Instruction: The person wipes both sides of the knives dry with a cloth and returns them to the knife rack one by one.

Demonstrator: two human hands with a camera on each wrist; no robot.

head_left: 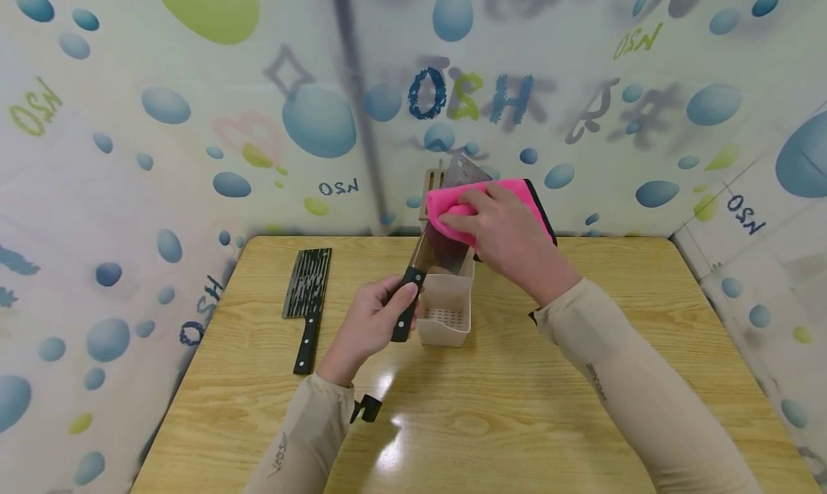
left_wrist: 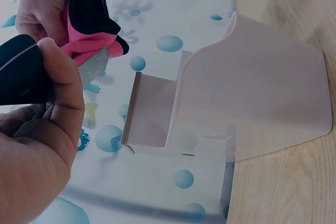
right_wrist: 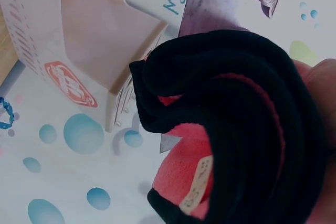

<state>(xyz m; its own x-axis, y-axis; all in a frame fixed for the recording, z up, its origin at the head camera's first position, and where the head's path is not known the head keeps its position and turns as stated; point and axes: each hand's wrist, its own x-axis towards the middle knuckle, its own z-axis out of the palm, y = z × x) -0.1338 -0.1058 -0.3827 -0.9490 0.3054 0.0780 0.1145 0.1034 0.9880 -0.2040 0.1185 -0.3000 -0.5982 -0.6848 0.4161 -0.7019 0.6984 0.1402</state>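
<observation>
My left hand grips the black riveted handle of a cleaver, holding it raised and slanting away over the knife holder. Folded over the broad metal blade is a pink cloth with black edging. My right hand pinches this cloth against the blade, whose far corner shows beyond it. In the right wrist view the black side of the cloth hides most of the blade. Below and behind the cleaver stands the beige knife holder, with a perforated front compartment and a slotted back part.
A second cleaver, with a black streaked blade and black handle, lies flat on the wooden table to the left. Behind the table's far edge rises a wall covering printed with blue and green ovals.
</observation>
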